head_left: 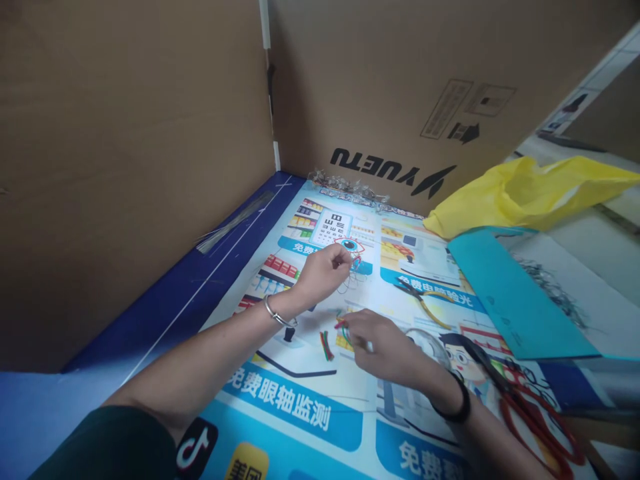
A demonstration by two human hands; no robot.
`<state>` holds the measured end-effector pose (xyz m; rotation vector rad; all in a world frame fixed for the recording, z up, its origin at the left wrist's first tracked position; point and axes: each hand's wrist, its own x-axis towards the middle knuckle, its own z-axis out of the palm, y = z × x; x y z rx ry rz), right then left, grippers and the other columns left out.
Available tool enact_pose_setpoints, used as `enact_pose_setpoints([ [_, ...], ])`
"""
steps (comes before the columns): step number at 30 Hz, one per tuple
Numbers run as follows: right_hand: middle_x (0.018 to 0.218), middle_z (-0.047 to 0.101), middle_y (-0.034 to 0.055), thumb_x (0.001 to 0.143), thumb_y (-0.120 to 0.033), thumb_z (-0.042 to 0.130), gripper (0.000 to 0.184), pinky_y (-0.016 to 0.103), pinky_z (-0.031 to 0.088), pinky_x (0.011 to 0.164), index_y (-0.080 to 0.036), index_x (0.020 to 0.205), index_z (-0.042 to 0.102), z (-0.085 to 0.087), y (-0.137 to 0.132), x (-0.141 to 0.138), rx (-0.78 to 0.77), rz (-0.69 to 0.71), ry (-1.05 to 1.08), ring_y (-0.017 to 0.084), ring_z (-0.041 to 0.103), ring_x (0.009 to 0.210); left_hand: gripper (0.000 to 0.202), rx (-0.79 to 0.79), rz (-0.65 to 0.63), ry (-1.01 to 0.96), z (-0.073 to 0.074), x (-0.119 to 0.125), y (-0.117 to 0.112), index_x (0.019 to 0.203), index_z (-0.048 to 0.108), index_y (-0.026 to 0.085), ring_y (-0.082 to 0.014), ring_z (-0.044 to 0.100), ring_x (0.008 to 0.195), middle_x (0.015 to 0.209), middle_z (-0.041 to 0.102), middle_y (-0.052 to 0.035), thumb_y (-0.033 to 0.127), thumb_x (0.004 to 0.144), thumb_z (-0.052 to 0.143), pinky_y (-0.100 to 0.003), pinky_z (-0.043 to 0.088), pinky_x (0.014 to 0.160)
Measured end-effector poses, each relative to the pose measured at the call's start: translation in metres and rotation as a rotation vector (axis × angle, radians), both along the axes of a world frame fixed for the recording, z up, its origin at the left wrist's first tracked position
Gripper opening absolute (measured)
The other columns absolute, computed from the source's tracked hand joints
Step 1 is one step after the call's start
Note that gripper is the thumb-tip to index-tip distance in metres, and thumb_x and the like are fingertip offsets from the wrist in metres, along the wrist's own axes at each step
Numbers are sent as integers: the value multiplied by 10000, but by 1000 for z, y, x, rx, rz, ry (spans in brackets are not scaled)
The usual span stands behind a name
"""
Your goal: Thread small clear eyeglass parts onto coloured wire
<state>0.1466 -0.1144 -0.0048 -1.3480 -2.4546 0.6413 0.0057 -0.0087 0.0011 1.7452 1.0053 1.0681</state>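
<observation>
My left hand is closed in a pinch over the printed sheet. Beside its fingertips shows a small red and blue loop, and a thin wire-like strand curls just below; what the fingers grip is hidden. Nearer to me, my right hand pinches a thin red and green strand between thumb and fingers. Left of that hand, a small bundle of red and green strips lies on the sheet.
Yellow-handled cutters and large red-handled scissors lie to the right. Behind them are a turquoise folder, dark thin wires and yellow cloth. Clear tangled pieces sit against tall cardboard walls.
</observation>
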Motion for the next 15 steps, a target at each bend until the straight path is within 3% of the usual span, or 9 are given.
enact_pose_setpoints([
  [3,911,664,38,620,2,479,196,298,396,903,-194,616,490,14,2,12,-213,54,186,217,523,1137,101,5,-7,-8,-1,0,0,710,557,178,-80,495,539,602,549,51,108,688,487,-186,390,530],
  [5,995,669,49,634,-23,520,172,325,371,955,-194,641,536,22,3,18,-364,74,243,233,470,1211,97,0,-13,-4,-1,1,0,710,558,177,-81,495,537,597,548,51,110,690,491,-188,389,530],
  [7,1089,651,56,641,-39,546,158,358,351,984,-195,652,569,28,3,21,-420,74,281,248,432,1245,91,-2,-14,-3,-1,0,1,707,556,177,-82,498,541,597,550,49,113,693,493,-189,387,531],
  [11,1189,608,57,684,-68,542,150,392,395,948,-206,650,592,33,4,24,-316,-13,332,247,512,1167,85,1,4,0,0,-1,2,712,558,177,-85,507,557,619,563,43,119,698,497,-191,392,538],
  [15,954,678,46,682,-81,526,142,330,473,802,-205,640,581,37,6,27,-76,-232,371,202,629,894,90,0,-18,25,4,-2,1,713,560,177,-88,506,558,615,557,45,121,708,489,-195,392,541],
])
